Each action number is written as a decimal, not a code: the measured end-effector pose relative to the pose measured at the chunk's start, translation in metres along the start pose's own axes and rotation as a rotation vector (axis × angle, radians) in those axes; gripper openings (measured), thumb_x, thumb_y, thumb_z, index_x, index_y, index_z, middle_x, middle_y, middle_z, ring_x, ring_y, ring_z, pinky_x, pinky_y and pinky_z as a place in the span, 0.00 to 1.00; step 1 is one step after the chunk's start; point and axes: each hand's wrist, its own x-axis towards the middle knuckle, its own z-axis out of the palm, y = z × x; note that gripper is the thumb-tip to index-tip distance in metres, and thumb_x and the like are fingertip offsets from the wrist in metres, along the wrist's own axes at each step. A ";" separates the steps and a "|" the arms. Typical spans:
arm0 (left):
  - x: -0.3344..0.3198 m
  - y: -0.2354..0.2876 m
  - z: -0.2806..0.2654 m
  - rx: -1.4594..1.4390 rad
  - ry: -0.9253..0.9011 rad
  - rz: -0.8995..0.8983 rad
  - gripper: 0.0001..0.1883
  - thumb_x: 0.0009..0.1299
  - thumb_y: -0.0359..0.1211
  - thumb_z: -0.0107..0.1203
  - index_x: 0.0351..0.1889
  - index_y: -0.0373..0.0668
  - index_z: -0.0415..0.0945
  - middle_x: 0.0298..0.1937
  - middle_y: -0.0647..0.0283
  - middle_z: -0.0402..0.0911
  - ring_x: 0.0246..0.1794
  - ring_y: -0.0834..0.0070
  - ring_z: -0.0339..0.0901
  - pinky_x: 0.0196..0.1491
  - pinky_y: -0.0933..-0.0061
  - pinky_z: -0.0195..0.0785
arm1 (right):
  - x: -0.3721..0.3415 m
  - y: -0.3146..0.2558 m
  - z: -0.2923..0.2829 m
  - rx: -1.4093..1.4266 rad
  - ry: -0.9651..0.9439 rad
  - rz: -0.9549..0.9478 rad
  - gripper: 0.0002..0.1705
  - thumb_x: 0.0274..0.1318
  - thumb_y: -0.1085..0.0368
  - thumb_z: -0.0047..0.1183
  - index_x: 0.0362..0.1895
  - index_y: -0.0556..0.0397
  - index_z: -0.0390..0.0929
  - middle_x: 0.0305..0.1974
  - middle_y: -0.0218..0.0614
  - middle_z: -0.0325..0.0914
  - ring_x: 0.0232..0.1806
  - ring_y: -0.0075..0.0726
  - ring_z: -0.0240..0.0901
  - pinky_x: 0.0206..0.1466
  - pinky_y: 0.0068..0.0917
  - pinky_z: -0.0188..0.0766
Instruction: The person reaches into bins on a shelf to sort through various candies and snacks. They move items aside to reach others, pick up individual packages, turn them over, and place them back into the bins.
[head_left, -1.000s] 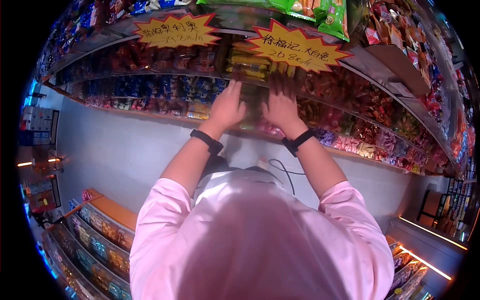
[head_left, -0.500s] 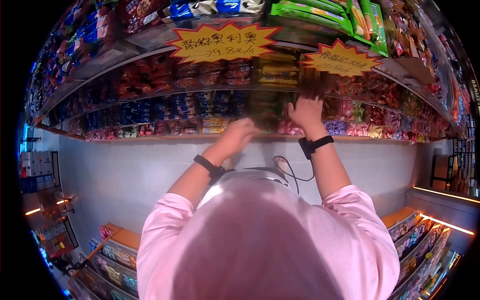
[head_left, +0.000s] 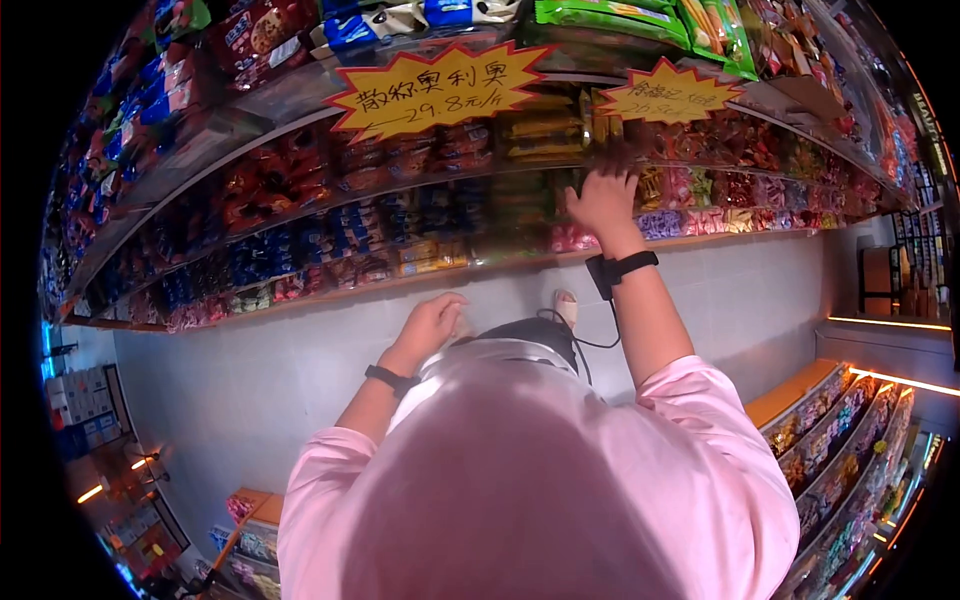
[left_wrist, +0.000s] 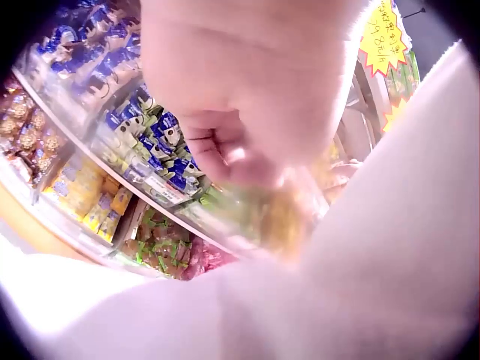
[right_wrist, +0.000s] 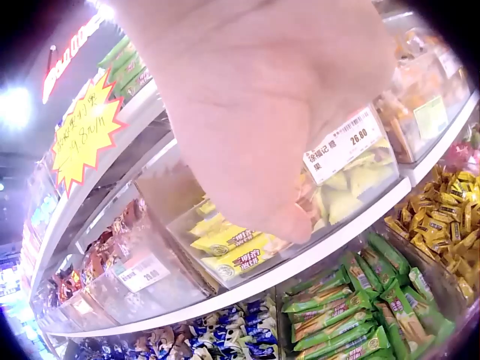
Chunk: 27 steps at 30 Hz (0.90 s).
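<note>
My right hand (head_left: 605, 203) reaches to the shelf front, its fingers extended over the edge of a bin. In the right wrist view its palm and thumb (right_wrist: 296, 225) lie in front of a clear bin of yellow-wrapped snacks (right_wrist: 240, 255), beside a white price label (right_wrist: 349, 146); the other fingers are hidden behind the palm. My left hand (head_left: 428, 325) hangs low near the body, away from the shelf, with loosely bent fingers and nothing in it. The left wrist view shows the same hand (left_wrist: 247, 90) against the shelves, fingers relaxed inward.
Green snack packets (right_wrist: 337, 315) fill a bin on the tier below. Yellow star-shaped price signs (head_left: 435, 90) stick out above the shelf. Blue packets (left_wrist: 161, 146) lie in neighbouring bins. A black cable (head_left: 600, 345) hangs near a foot, and more shelves (head_left: 825, 440) stand behind.
Both hands were together at the shelf; the left has since drawn back and down beside the body. The right has shifted rightward along the shelf edge and stays there.
</note>
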 end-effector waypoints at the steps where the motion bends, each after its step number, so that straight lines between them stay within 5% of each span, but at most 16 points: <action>1: 0.001 0.006 0.001 0.043 0.021 0.000 0.12 0.80 0.32 0.55 0.57 0.43 0.84 0.32 0.54 0.85 0.31 0.66 0.83 0.41 0.65 0.75 | -0.001 0.001 0.000 -0.019 0.028 -0.014 0.56 0.55 0.44 0.62 0.77 0.70 0.57 0.83 0.66 0.47 0.88 0.69 0.32 0.85 0.71 0.31; 4: 0.008 0.021 0.010 -0.010 0.023 -0.098 0.12 0.80 0.33 0.56 0.58 0.45 0.83 0.26 0.61 0.81 0.26 0.71 0.78 0.37 0.66 0.73 | -0.002 0.000 -0.011 -0.025 -0.064 -0.019 0.57 0.57 0.44 0.61 0.79 0.71 0.55 0.83 0.66 0.46 0.88 0.67 0.32 0.86 0.69 0.31; 5: 0.008 0.021 0.018 -0.023 0.023 -0.076 0.12 0.80 0.33 0.57 0.58 0.43 0.83 0.23 0.65 0.76 0.24 0.76 0.72 0.34 0.69 0.67 | -0.006 0.002 -0.012 -0.117 0.030 -0.065 0.53 0.62 0.40 0.57 0.76 0.70 0.62 0.78 0.66 0.60 0.82 0.70 0.51 0.84 0.68 0.40; 7: 0.019 0.022 0.029 -0.041 0.051 -0.023 0.12 0.81 0.33 0.58 0.57 0.41 0.84 0.17 0.72 0.65 0.19 0.85 0.58 0.27 0.73 0.54 | -0.004 0.007 -0.017 -0.034 -0.044 -0.044 0.54 0.62 0.41 0.57 0.80 0.68 0.56 0.81 0.63 0.54 0.84 0.67 0.47 0.83 0.66 0.42; 8: 0.024 0.029 0.034 -0.049 0.037 -0.018 0.12 0.80 0.34 0.59 0.58 0.41 0.84 0.17 0.72 0.66 0.19 0.85 0.58 0.27 0.74 0.55 | -0.002 0.007 -0.021 0.006 -0.081 -0.051 0.56 0.62 0.42 0.57 0.82 0.66 0.53 0.83 0.61 0.51 0.85 0.65 0.45 0.83 0.65 0.42; 9: 0.027 0.036 0.040 -0.061 0.032 -0.020 0.13 0.80 0.34 0.61 0.59 0.42 0.84 0.17 0.72 0.67 0.19 0.85 0.59 0.27 0.74 0.56 | 0.001 0.009 -0.027 0.030 -0.120 -0.067 0.54 0.65 0.41 0.54 0.83 0.64 0.53 0.81 0.60 0.58 0.82 0.63 0.54 0.78 0.62 0.51; 16: 0.065 0.080 0.092 -0.073 0.072 0.061 0.15 0.79 0.35 0.63 0.60 0.42 0.84 0.17 0.70 0.68 0.19 0.81 0.62 0.29 0.72 0.61 | 0.006 0.027 -0.047 -0.094 -0.280 -0.260 0.57 0.62 0.41 0.56 0.82 0.69 0.53 0.79 0.59 0.61 0.79 0.62 0.57 0.75 0.57 0.55; 23: 0.109 0.122 0.104 0.010 0.201 0.215 0.10 0.79 0.36 0.60 0.52 0.41 0.84 0.17 0.66 0.67 0.19 0.77 0.61 0.27 0.67 0.58 | 0.001 0.038 -0.021 -0.030 -0.034 -0.338 0.61 0.58 0.44 0.62 0.83 0.68 0.49 0.80 0.59 0.56 0.82 0.61 0.51 0.81 0.62 0.49; 27: 0.116 0.144 0.100 -0.014 0.159 0.156 0.10 0.79 0.36 0.59 0.52 0.41 0.82 0.17 0.65 0.68 0.18 0.76 0.61 0.26 0.66 0.58 | 0.003 0.043 -0.015 -0.002 0.025 -0.373 0.60 0.55 0.46 0.64 0.83 0.66 0.52 0.80 0.56 0.57 0.82 0.59 0.51 0.81 0.63 0.47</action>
